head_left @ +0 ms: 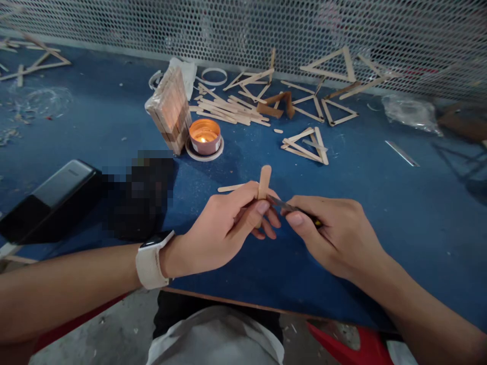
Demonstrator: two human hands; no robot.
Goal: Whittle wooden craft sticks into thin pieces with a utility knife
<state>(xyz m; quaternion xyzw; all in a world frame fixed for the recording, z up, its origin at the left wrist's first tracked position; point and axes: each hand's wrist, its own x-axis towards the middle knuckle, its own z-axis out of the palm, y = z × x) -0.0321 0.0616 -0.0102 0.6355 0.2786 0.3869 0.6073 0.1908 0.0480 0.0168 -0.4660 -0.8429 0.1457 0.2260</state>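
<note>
My left hand [228,223], with a watch on its wrist, pinches a wooden craft stick [265,180] upright between thumb and fingers. In my right hand [331,228] is a cutter knife [283,204] with a dark handle, and its blade touches the stick's edge just above my left thumb. Behind my left hand another craft stick [230,188] lies on the blue table [243,274]. A lit candle in a tin [204,137] stands beyond my hands, beside a wrapped pack of sticks [171,111].
Loose sticks [232,109] lie in a pile at the back, near several stick triangles [306,146]. A black box [49,200] sits at the left beside a blurred dark object [142,197]. Clear plastic [411,114] lies at the back right, before a perforated metal panel [243,35].
</note>
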